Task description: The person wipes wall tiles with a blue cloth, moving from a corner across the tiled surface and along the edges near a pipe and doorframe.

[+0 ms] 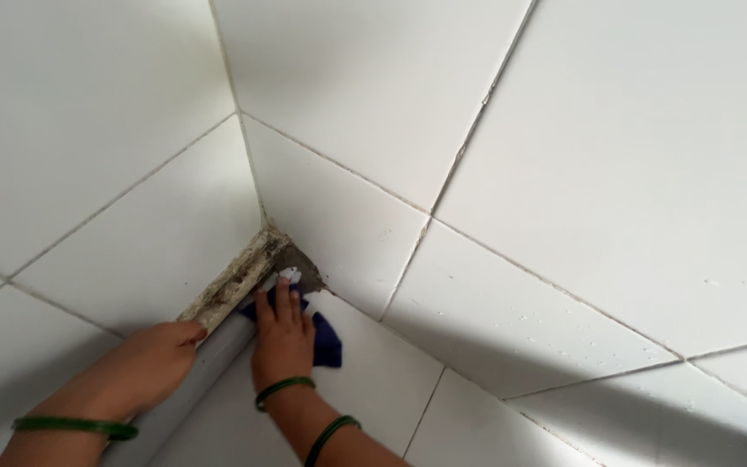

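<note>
My right hand [283,342] lies flat, its fingers [282,298] stretched out and close together, pressing a dark blue cloth [326,339] against the white tiled floor [373,389] rather than gripping it; the cloth shows at about three o'clock of the hand and pokes out a little beyond the fingertips at twelve o'clock. Just past those fingertips, at twelve o'clock, is the grimy corner patch [300,264], grey and brown, where the two walls meet the floor. My left hand [153,363] sits at nine o'clock of the right one, near but apart from it, resting on a pale ledge [209,372]; its fingers are curled under, and I cannot tell whether they hold anything. From the left fingertips a dirty, mould-stained strip [231,285] runs toward one o'clock, up into the corner. Green bangles [304,406] circle my right wrist and forearm, and another green bangle [71,425] rings my left wrist at seven o'clock of that hand. All around are white wall tiles [564,130] with thin grey grout lines, and a shadow falls across the tiles at four o'clock.
</note>
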